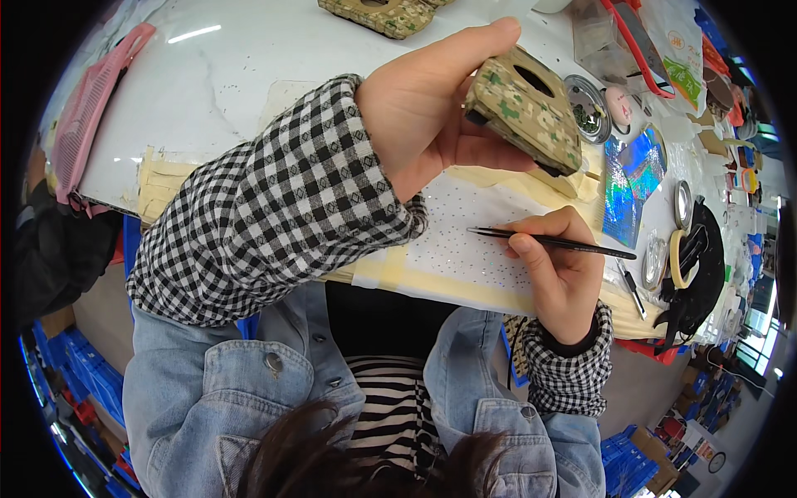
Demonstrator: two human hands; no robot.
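My left hand (423,104) is closed around the edges of a hard camouflage-patterned case (544,120) with an oval opening, holding it tilted above the table. The thumb lies near its upper end and the fingers pass underneath. Below and to the right, my right hand (569,270) pinches a thin black brush-like tool (581,245), its fine tip pointing left. Under that tip lies a white sheet (452,261) scattered with many tiny dark specks and edged with yellowish tape. The tip appears apart from the case.
Another camouflage case (386,18) lies at the far edge. To the right are a round metal tin (585,108), shiny holographic sheets (631,187), a slim black-and-silver tool (631,289) and a tape roll (679,259). A pink mesh basket (95,112) stands at the left edge.
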